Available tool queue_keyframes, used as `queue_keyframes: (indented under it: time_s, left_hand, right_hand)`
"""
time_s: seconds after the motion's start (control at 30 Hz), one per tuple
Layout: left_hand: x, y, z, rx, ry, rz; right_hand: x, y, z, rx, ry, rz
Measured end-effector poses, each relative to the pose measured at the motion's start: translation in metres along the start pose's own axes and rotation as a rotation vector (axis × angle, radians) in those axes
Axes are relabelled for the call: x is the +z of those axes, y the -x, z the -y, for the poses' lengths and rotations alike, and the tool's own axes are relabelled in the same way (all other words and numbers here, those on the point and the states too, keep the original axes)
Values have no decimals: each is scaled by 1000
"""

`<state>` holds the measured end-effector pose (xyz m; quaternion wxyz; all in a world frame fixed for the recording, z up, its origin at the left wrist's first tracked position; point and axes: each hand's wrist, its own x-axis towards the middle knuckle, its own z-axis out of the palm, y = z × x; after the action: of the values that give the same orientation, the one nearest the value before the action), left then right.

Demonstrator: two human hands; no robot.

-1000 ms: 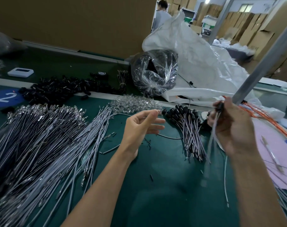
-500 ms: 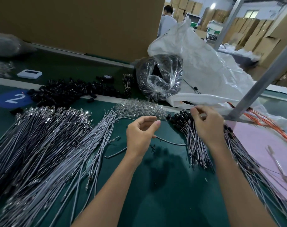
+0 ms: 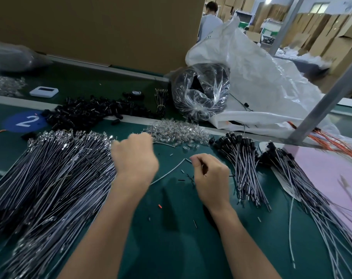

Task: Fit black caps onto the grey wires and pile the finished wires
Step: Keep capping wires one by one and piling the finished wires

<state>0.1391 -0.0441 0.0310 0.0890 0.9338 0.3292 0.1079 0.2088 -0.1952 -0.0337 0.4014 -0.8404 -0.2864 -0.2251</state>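
1. Green matting covers the worktop (image 3: 171, 248) in the head view. Its barest stretch lies between the two forearms and runs to the near edge, dotted only with small scraps.
2. Uncapped grey wires (image 3: 50, 178) fan across the whole left side, metal tips pointing to the far side. The right edge of the heap lies under the left hand (image 3: 135, 156).
3. That hand shows its back, with the fingers (image 3: 139, 137) curled under. I cannot tell whether they hold anything.
4. The right hand (image 3: 211, 178) is over the middle of the worktop, fingers loosely curled. Its forefinger tip is at the end of a loose grey wire (image 3: 167, 174); I cannot tell whether it pinches or only touches it.
5. The finished wires (image 3: 241, 168) lie in a pile just right of that hand, caps toward the far side. A second spread of capped wires (image 3: 295, 188) lies further right, overlapping a pink sheet (image 3: 332, 178).
6. The black caps (image 3: 90, 113) are heaped along the pale strip at the far left, well apart from both hands. A heap of clear pieces (image 3: 177, 131) lies just beyond the left hand.
7. The far edge is hemmed in by a clear bag (image 3: 199, 91) and a white sack (image 3: 261, 87). A slanting metal post (image 3: 322, 101) crosses the right corner.
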Motion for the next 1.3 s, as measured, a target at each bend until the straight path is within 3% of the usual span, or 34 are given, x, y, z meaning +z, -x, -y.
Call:
queue_keyframes:
  time_s: [0.1, 0.27, 0.53, 0.67, 0.87, 0.97, 1.13, 1.2, 1.3]
  left_hand:
    - [3, 3, 27, -80, -81, 48]
    - [14, 3, 34, -55, 28, 109]
    - [13, 11, 38, -67, 302, -73]
    - [5, 26, 21, -27, 447, -69]
    - [22, 65, -19, 149, 507, -58]
    - [34, 80, -35, 206, 499, -68]
    - [43, 79, -38, 249, 625, 57]
    - [41, 68, -28, 191, 653, -47]
    - [36, 47, -11, 111, 470, -258]
  right_hand:
    - [1, 0, 1, -22, 1, 24]
    - [0, 1, -2, -7, -23, 35]
    - [1, 0, -4, 46, -103, 6]
    - [3, 0, 0, 151, -323, 48]
    - [-1, -3, 7, 435, -989, 384]
    - [-4, -6, 6, 540, -1089, 415]
    - [-6, -10, -5, 580, -1075, 398]
    - [-6, -11, -9, 555, -1050, 379]
    - [-5, -11, -11, 516, -1018, 384]
